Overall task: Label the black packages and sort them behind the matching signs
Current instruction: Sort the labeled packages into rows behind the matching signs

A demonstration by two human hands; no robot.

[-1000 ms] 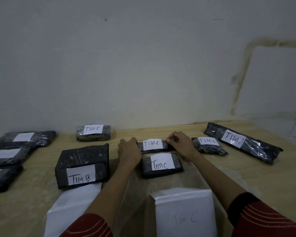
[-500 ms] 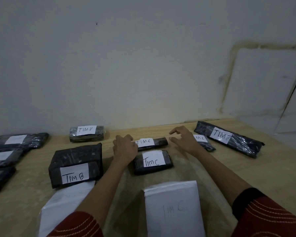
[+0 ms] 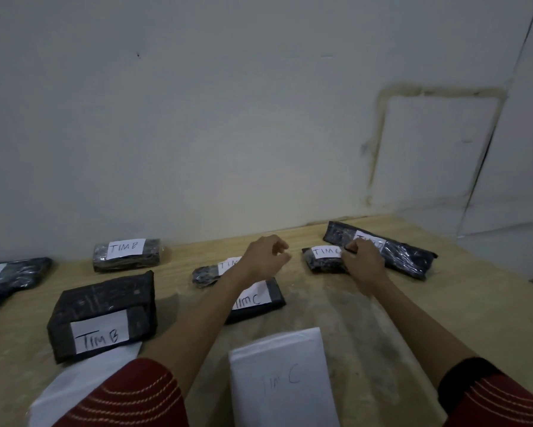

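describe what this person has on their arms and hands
The left hand and right hand are bare, no gloves, forearms uncovered. The dark red knitted left sleeve and matching right sleeve carry thin pale curved stitch lines; the right ends in a black cuff.

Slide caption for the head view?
Right hand grips a TIM C package; left hand hovers, loosely curled, beyond the TIM C sign.

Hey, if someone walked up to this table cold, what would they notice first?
Two bare arms reach across the wooden table. The right hand grips a small black package labelled TIM C toward the far right, while the left hand hovers empty beside it. The big TIM B package sits at the near left, and a white TIM C sign is at the near edge in the middle.
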